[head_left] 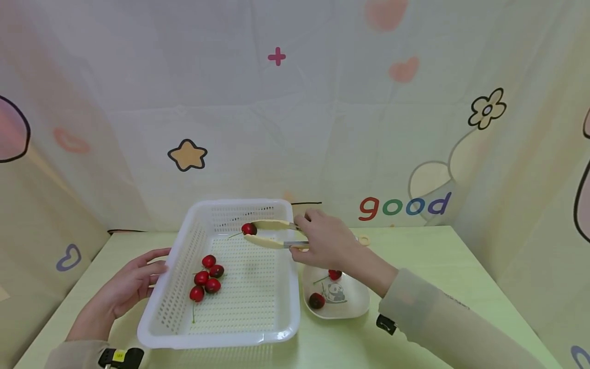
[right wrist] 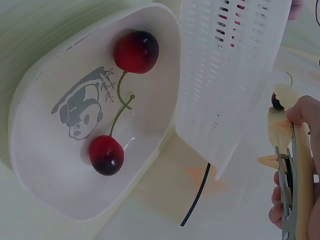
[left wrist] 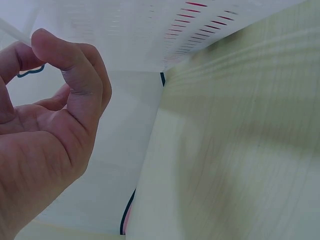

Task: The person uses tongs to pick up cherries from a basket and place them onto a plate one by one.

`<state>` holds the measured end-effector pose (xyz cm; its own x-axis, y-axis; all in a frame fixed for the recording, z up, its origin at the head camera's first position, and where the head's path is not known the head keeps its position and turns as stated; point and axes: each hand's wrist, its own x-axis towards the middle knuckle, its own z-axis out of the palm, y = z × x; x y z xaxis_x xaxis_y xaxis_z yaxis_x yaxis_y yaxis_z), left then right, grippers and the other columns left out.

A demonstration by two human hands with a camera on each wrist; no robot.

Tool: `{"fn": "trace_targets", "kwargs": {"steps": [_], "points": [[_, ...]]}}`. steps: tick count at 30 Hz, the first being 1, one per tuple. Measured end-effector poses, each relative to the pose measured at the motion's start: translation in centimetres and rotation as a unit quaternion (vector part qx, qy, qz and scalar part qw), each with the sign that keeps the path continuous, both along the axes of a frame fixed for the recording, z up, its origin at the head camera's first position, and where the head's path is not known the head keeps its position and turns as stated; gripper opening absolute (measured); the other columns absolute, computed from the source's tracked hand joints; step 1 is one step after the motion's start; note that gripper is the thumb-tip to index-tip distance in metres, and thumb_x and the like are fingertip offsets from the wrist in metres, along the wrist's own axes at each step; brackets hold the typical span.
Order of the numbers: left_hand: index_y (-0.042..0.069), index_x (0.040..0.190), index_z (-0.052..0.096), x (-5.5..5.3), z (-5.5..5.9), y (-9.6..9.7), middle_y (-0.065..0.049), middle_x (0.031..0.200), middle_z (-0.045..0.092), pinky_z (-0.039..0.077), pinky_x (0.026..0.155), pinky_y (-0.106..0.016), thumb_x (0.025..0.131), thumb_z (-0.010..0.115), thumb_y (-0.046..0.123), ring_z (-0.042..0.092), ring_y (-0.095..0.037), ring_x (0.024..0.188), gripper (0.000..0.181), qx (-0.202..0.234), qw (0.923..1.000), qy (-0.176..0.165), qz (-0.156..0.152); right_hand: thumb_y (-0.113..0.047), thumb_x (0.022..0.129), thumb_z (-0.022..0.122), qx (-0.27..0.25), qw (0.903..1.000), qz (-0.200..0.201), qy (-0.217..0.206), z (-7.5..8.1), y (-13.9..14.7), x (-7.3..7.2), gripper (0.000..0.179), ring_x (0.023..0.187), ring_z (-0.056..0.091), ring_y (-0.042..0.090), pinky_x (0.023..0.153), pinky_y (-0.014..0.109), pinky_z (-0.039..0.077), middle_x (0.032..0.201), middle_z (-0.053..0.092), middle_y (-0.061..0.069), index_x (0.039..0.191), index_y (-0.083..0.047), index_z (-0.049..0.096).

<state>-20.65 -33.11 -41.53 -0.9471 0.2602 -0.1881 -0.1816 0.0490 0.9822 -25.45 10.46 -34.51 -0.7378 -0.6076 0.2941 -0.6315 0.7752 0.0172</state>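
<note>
A cherry sits between the tips of cream tongs above a white basket, the tool likely sparing the fruit direct handling. The person's right hand squeezes the tongs' arms; the left hand, fingers curled, pinches the basket's rim, apparently to steady it. Five cherries lie inside, toward the left. Just beside the basket, perhaps for a short reach, a panda-printed dish holds two more cherries. Multicolored lettering on the backdrop reads "good"; a yellow wristband label is too small to read.
</note>
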Motion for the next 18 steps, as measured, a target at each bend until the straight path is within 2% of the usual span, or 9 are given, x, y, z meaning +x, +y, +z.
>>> {"fn": "trace_targets", "kwargs": {"steps": [4,13,18], "points": [[0.017,0.150,0.037,0.0,0.0,0.0,0.009,0.117,0.068,0.058,0.089,-0.046,0.107,0.055,0.021,0.072,-0.023,0.104,0.046,-0.003,1.0000,0.001,0.002,-0.041,0.086,0.069,-0.012,0.9999,-0.004,0.005,0.1,0.9,0.3,0.046,0.073,0.048,0.015,0.054,0.027,0.045,0.092,0.053,0.002,0.118,-0.009,0.064],[0.012,0.152,0.033,0.1,0.1,0.0,0.008,0.117,0.068,0.058,0.089,-0.046,0.107,0.054,0.020,0.072,-0.024,0.103,0.050,-0.004,1.0000,0.003,0.002,-0.040,0.083,0.073,-0.033,0.9992,-0.008,0.021,0.0,2.9,1.1,0.044,0.072,0.048,0.014,0.051,0.024,0.042,0.091,0.055,0.001,0.114,-0.009,0.066],[0.009,0.154,0.030,0.0,0.1,0.1,0.008,0.117,0.067,0.058,0.089,-0.045,0.107,0.055,0.021,0.072,-0.023,0.104,0.054,-0.010,0.9999,0.001,0.004,-0.039,0.083,0.074,-0.037,0.9990,-0.017,0.020,-0.4,3.9,1.5,0.043,0.074,0.049,0.014,0.053,0.023,0.044,0.093,0.056,0.001,0.114,-0.010,0.066]]}}
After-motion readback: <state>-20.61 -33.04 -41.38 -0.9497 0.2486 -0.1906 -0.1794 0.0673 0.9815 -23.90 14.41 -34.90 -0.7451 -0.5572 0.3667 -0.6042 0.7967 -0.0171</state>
